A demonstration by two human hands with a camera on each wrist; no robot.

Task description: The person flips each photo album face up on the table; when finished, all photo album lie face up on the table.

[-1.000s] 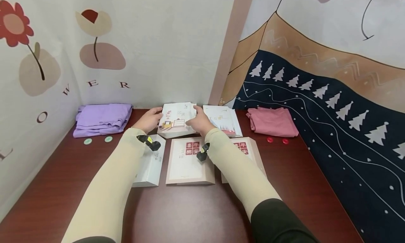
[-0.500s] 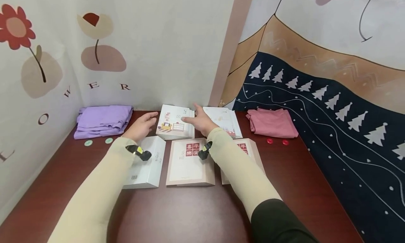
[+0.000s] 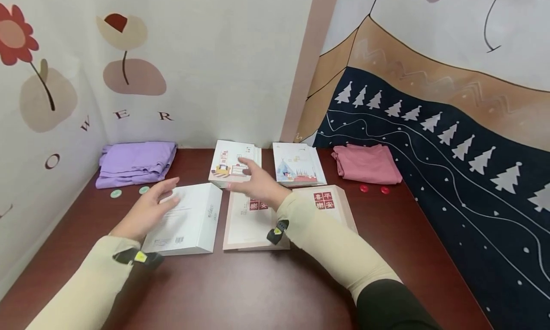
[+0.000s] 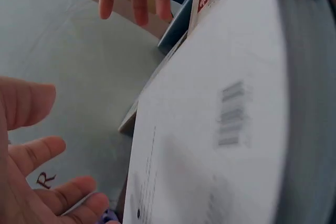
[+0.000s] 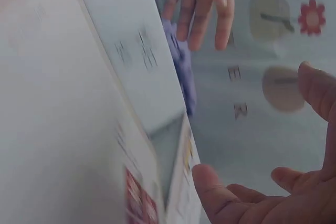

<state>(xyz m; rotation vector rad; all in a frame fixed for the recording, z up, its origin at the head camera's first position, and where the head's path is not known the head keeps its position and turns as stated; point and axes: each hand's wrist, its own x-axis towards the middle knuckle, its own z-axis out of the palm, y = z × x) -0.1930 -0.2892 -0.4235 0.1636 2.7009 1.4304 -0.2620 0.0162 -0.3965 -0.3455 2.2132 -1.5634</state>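
While your left hand (image 3: 148, 210) hovers released over the white box (image 3: 185, 220), your right hand (image 3: 257, 186), also released, sits beside it; step: reaching; next, close squarely on its edges.

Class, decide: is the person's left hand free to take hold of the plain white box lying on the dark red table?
Probably yes: the left hand hovers open and empty at the white box, whose top carries nothing.
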